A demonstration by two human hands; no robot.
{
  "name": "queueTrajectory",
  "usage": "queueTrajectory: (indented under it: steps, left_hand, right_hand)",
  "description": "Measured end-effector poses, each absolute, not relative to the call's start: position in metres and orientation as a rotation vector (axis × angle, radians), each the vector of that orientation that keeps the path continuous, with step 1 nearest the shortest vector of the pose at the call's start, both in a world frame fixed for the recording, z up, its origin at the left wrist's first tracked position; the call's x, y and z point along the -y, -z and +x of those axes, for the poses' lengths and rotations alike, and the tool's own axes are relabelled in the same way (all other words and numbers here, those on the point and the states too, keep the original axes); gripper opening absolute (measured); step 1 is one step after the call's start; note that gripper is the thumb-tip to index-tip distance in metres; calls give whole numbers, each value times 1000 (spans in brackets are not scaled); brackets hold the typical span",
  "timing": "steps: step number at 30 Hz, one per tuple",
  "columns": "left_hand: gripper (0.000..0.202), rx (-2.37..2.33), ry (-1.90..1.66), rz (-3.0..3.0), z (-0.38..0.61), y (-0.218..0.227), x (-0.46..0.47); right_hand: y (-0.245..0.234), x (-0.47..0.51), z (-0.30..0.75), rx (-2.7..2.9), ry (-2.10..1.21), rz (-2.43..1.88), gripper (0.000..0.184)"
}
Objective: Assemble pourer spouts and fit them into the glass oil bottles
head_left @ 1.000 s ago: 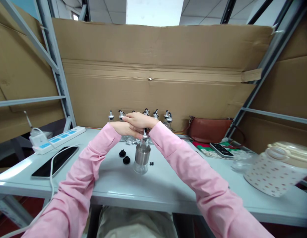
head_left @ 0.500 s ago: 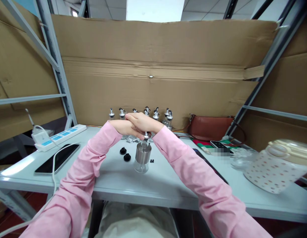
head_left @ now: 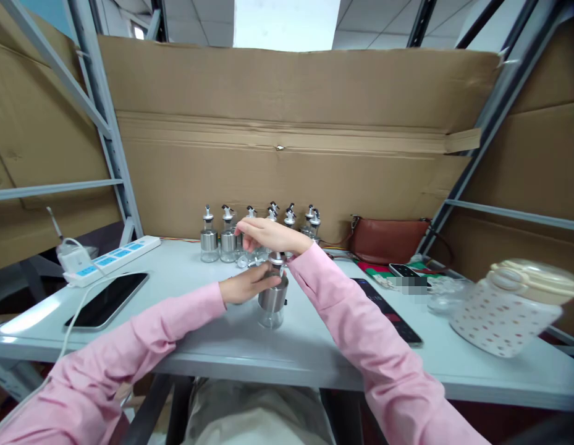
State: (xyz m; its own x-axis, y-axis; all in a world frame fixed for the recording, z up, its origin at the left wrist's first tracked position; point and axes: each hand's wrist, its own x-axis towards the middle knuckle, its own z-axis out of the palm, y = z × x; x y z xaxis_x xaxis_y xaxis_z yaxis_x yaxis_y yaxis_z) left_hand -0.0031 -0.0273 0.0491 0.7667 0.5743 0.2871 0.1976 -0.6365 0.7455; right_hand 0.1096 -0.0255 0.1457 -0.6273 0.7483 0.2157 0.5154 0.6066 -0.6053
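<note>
A glass oil bottle (head_left: 271,301) with a metal sleeve and a silver pourer top stands upright near the front of the table. My left hand (head_left: 250,283) is closed round its upper part from the left, thumb in front and the other fingers partly hidden behind. Just above the pourer, my right hand (head_left: 272,235) is held palm down with its fingers stretched out to the left. Its palm is over the pourer's tip; whether they touch I cannot tell. Behind my hands stand several similar oil bottles (head_left: 209,240) with pourers.
On the left lie a power strip (head_left: 129,248) and a tablet (head_left: 108,300) with a white cable. To the right are a dark phone (head_left: 388,312), a brown bag (head_left: 384,241), a remote (head_left: 402,271) and a dotted container (head_left: 504,315). Cardboard (head_left: 287,86) walls in the back.
My left hand has come down from the stacked hands to the bottle's upper part. My right hand stays above the pourer. The black caps are now out of sight behind my left hand.
</note>
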Motion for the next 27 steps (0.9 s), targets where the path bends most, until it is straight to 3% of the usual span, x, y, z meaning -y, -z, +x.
queueTrajectory:
  steps: [3, 7, 11, 15, 21, 27]
  left_hand:
    - [36, -692, -852, 2158, 3, -36, 37]
    - [39, -714, -1199, 2005, -5, -58, 32]
    - [34, -888, -1675, 1960, -42, -81, -6]
    - [30, -1240, -2024, 1888, -93, -71, -59]
    - [29, -1523, -2070, 1730, -131, -37, -101]
    - [28, -1595, -1916, 1820, -130, -15, -108]
  right_hand:
    - [-147, 26, 113, 2221, -595, -857, 30]
    - [-153, 31, 132, 1877, -459, -712, 42]
    - [-139, 27, 162, 1691, -511, -771, 52]
    - [-102, 3, 183, 1541, -652, -961, 58]
    - [-55, -16, 190, 1550, -737, -1148, 52]
    - [-41, -11, 197, 1642, -613, -1180, 54]
